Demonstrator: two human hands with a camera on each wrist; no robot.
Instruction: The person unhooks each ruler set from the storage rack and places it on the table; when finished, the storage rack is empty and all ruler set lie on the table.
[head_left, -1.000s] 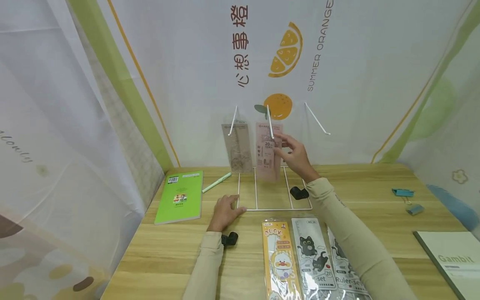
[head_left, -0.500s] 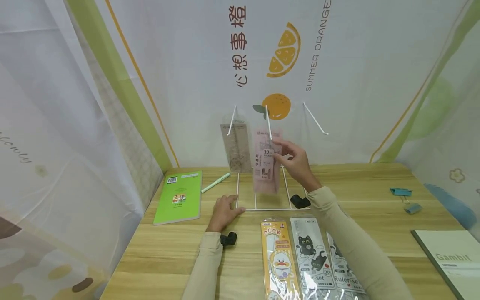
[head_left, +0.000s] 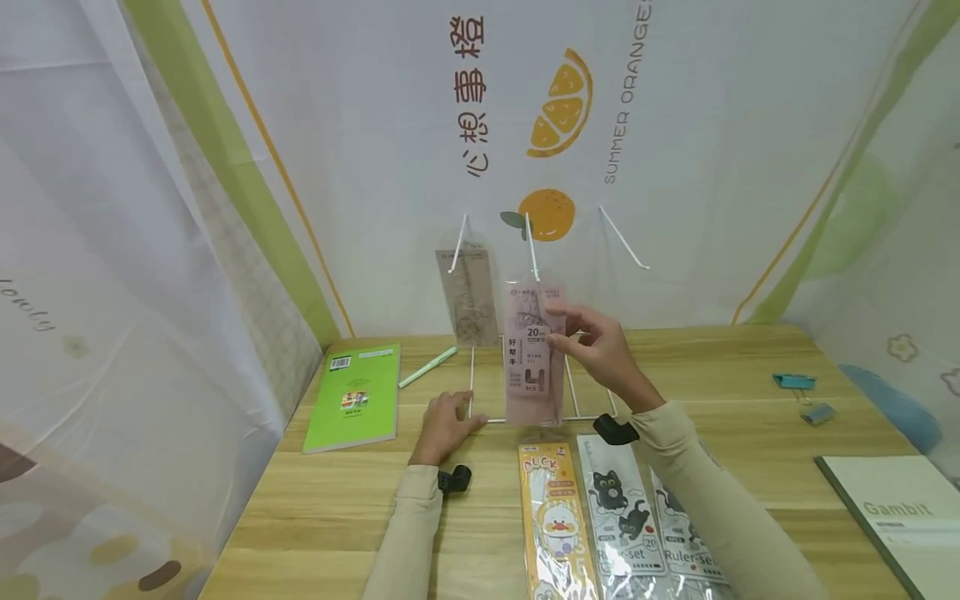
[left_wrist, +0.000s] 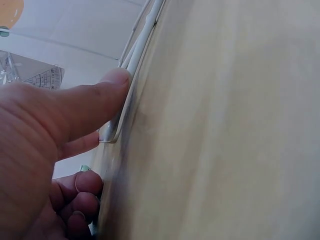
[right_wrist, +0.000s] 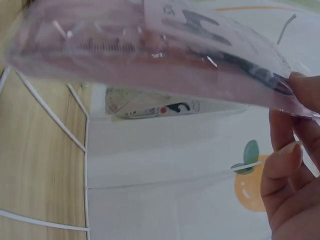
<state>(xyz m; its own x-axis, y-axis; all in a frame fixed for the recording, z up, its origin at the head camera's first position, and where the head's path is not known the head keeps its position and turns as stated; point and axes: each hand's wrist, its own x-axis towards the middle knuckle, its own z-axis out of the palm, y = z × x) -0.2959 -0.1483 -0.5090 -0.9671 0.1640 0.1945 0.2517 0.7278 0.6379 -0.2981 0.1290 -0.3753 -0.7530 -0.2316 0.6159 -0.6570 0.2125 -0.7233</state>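
Wooden table [head_left: 315, 533], patterned curtain [head_left: 360, 167] behind: pink packet [head_left: 534, 367] held up by right hand [head_left: 603, 350]

Nearest: yellow duck packet [head_left: 558, 533], flat on the table, near end cut off by the frame. Just right of it, a white cat packet [head_left: 622, 517] and a second cat packet [head_left: 686, 542], the latter partly covered by the beige right sleeve [head_left: 720, 508]. Pale notebook marked "Gambit" [head_left: 888, 517] lies at the right edge, also cut off.

Left hand [head_left: 445, 429] at the near left corner of a white wire rack [head_left: 497, 421]: thumb and forefinger pinch the wire; remaining fingers curled (left wrist view).

Pink packet upright in the air over the rack's base, "20" and "4 PCS" legible through clear wrapping. Right hand grips its right edge between thumb and fingers. Top edge appears just below the tip of the middle hook [head_left: 532, 247]; contact cannot be told.

Further left: green book [head_left: 352, 400] with light green pen [head_left: 427, 367] beside it. Right: teal binder clip [head_left: 793, 381] and another clip [head_left: 817, 413], near each other.

Farthest: grey packet [head_left: 468, 304] hangs at the left hook [head_left: 458, 243]; right hook [head_left: 624, 237] juts out before the curtain, which bears a printed orange [head_left: 555, 214] and orange slice [head_left: 562, 104].
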